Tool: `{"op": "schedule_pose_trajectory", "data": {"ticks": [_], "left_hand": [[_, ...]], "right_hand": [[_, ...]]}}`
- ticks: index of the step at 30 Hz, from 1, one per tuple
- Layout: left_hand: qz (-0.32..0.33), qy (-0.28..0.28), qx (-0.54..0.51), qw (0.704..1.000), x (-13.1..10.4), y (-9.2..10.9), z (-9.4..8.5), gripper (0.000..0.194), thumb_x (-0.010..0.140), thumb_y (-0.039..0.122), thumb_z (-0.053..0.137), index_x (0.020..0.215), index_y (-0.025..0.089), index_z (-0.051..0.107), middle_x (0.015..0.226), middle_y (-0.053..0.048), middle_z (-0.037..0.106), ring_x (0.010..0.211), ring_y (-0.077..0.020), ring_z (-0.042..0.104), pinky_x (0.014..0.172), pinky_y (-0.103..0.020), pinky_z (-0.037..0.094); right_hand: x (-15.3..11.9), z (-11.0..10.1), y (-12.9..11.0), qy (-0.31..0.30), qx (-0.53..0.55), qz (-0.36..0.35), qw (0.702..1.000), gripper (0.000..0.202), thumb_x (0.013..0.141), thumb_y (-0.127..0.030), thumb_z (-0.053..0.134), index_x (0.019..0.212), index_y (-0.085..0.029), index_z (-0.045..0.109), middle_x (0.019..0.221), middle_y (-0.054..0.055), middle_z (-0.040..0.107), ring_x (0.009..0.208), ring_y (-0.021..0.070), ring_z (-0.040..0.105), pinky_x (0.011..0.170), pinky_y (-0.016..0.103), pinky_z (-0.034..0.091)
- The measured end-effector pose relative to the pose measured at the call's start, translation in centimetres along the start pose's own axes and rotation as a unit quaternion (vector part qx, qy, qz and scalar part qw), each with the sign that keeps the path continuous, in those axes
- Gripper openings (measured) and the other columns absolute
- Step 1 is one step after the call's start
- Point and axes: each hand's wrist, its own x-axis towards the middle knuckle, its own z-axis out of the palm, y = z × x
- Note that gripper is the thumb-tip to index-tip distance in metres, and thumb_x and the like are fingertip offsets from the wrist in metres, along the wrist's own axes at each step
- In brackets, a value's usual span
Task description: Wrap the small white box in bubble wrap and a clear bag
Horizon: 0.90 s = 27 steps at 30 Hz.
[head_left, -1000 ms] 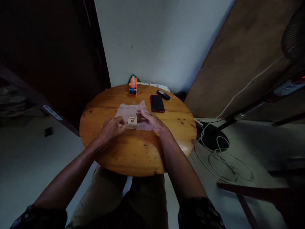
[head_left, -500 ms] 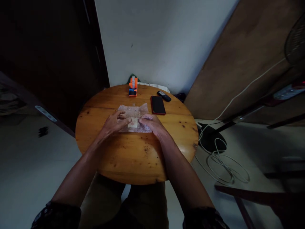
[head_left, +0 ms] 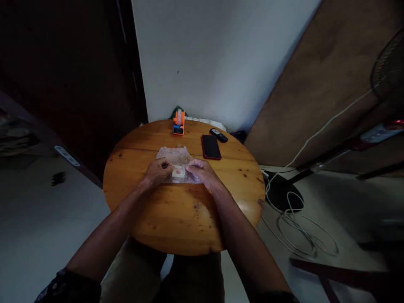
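Observation:
A crinkled clear sheet that looks like bubble wrap (head_left: 173, 155) lies on the round wooden table (head_left: 170, 219). On it rests a small pale, squarish item (head_left: 178, 171) with a darker spot in its middle. My left hand (head_left: 158, 170) is at the left side of the sheet, thumb and fingers pinched together on it close to the pale item. Opposite, my right hand (head_left: 203, 171) pinches the sheet's right side, its thumb pointing at the item. The fingertips partly cover both edges of the item.
Behind the sheet stands an orange and blue tape dispenser (head_left: 179, 123). A phone in a red case (head_left: 211, 147) and a dark remote-like handset (head_left: 219, 135) lie to the right. A fan base (head_left: 285, 191) and coiled white cable (head_left: 303, 231) are on the floor.
My left hand's fingers have closed from spread to a pinch, and more of the pale item shows. The right hand keeps its grip. The whole view has shifted slightly.

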Motion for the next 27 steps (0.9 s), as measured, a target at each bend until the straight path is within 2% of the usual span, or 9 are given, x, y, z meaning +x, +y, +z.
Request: {"op": "schedule_pose_trajectory", "data": {"ticks": [8, 16, 27], "left_hand": [[0.001, 0.029, -0.011, 1.0, -0.1, -0.27, 0.19, 0.009, 0.063, 0.027, 0.056, 0.058, 0.02, 0.054, 0.058, 0.004, 0.054, 0.059, -0.0117, 0.049, 0.057, -0.022, 0.039], [-0.013, 0.033, -0.002, 0.999, -0.12, -0.43, 0.22, 0.008, 0.062, 0.027, 0.054, 0.058, 0.02, 0.054, 0.058, 0.004, 0.055, 0.06, -0.012, 0.049, 0.057, -0.022, 0.039], [-0.01, 0.023, -0.017, 1.0, -0.04, -0.28, 0.23, 0.01, 0.065, 0.028, 0.059, 0.069, 0.019, 0.058, 0.067, 0.003, 0.061, 0.066, -0.0134, 0.056, 0.065, -0.024, 0.045]], "right_hand": [[-0.02, 0.44, -0.09, 0.029, -0.023, -0.003, 0.999, 0.027, 0.061, -0.04, 0.073, 0.067, -0.019, 0.058, 0.056, -0.005, 0.054, 0.05, 0.0098, 0.044, 0.049, 0.023, 0.034], [-0.23, 0.83, -0.15, 0.042, -0.04, 0.009, 0.998, 0.025, 0.066, -0.042, 0.068, 0.068, -0.02, 0.055, 0.055, -0.005, 0.052, 0.049, 0.0094, 0.044, 0.046, 0.022, 0.036], [-0.14, 0.58, 0.04, 0.02, -0.068, -0.014, 0.997, 0.018, 0.068, -0.037, 0.064, 0.071, -0.02, 0.06, 0.057, -0.004, 0.053, 0.05, 0.0099, 0.044, 0.046, 0.022, 0.034]]}}
